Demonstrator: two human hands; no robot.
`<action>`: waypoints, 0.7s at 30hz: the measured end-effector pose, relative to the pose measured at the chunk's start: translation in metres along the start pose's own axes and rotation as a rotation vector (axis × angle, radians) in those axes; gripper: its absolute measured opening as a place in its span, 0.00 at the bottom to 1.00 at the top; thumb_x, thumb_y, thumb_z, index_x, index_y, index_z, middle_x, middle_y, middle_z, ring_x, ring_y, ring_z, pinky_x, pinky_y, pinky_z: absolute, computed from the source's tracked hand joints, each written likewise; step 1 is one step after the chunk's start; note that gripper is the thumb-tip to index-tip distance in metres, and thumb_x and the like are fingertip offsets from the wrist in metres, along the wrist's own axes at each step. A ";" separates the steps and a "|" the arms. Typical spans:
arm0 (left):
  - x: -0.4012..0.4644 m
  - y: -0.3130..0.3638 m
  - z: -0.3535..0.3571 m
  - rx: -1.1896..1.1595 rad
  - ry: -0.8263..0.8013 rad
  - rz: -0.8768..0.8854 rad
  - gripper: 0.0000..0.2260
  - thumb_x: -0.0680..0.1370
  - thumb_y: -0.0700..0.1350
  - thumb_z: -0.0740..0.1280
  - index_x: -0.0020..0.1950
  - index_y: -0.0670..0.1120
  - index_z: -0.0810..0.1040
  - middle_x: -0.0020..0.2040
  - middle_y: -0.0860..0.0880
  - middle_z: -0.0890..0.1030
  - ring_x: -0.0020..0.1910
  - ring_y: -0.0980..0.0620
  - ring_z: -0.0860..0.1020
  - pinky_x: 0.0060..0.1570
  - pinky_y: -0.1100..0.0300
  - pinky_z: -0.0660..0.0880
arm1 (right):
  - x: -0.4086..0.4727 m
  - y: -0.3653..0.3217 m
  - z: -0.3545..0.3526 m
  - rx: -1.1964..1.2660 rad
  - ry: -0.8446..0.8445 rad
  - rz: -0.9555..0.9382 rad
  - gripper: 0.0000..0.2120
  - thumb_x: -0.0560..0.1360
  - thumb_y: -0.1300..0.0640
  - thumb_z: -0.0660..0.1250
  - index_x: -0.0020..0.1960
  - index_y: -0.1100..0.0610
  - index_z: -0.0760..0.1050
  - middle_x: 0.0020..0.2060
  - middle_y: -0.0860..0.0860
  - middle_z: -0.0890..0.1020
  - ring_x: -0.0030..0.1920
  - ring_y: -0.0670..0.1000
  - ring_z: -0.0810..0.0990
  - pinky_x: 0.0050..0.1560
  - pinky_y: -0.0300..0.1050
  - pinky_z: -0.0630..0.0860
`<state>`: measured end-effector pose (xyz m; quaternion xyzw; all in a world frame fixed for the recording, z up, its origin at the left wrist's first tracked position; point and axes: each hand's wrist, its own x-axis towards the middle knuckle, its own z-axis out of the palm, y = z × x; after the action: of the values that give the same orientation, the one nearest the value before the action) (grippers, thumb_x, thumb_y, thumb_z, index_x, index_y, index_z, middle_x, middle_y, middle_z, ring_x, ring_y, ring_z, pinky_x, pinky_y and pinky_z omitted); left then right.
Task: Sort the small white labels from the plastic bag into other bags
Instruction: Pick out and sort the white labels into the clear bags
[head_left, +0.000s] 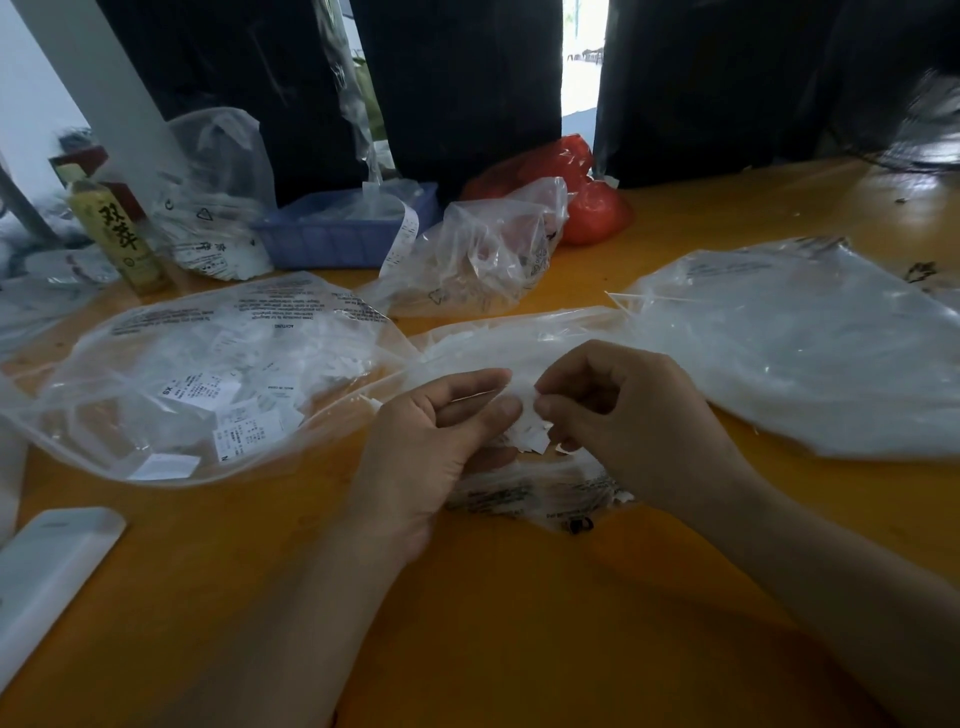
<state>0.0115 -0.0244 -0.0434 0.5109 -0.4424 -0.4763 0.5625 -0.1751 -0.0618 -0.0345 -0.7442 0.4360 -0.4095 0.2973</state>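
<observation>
Labels (530, 421) btwn hands, bags (208, 379) alongside.

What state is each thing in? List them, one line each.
left hand: pinching small white labels
right hand: pinching the same labels
middle bag: lying flat under the hands
left bag: lying flat, labels inside
right bag: lying flat, contents unclear
crumpled bag: standing, bunched up
blue tray: upright, holds plastic
bottle: upright
red bag: bunched, tied or not unclear
</observation>
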 end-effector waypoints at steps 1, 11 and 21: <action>0.000 0.001 0.001 0.052 0.005 0.032 0.13 0.70 0.45 0.79 0.54 0.53 0.89 0.53 0.52 0.89 0.48 0.53 0.88 0.38 0.63 0.83 | 0.001 0.002 -0.001 0.029 0.028 0.004 0.06 0.77 0.55 0.74 0.47 0.45 0.80 0.38 0.40 0.85 0.37 0.41 0.85 0.41 0.40 0.83; 0.009 0.030 -0.049 1.004 0.607 0.599 0.12 0.81 0.36 0.70 0.62 0.48 0.84 0.64 0.47 0.80 0.47 0.52 0.81 0.42 0.73 0.76 | 0.010 0.015 -0.012 -0.004 0.109 0.007 0.07 0.78 0.57 0.73 0.46 0.46 0.79 0.37 0.39 0.84 0.36 0.41 0.84 0.39 0.34 0.81; 0.030 0.021 -0.130 1.588 0.713 -0.122 0.20 0.87 0.53 0.55 0.65 0.43 0.81 0.58 0.36 0.82 0.62 0.32 0.73 0.61 0.41 0.69 | 0.008 0.008 -0.016 -0.413 -0.010 -0.003 0.03 0.81 0.51 0.67 0.48 0.45 0.77 0.35 0.39 0.79 0.34 0.40 0.78 0.33 0.31 0.69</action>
<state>0.1459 -0.0336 -0.0331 0.8933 -0.4130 0.1323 0.1185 -0.1902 -0.0739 -0.0303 -0.7920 0.5081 -0.3082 0.1400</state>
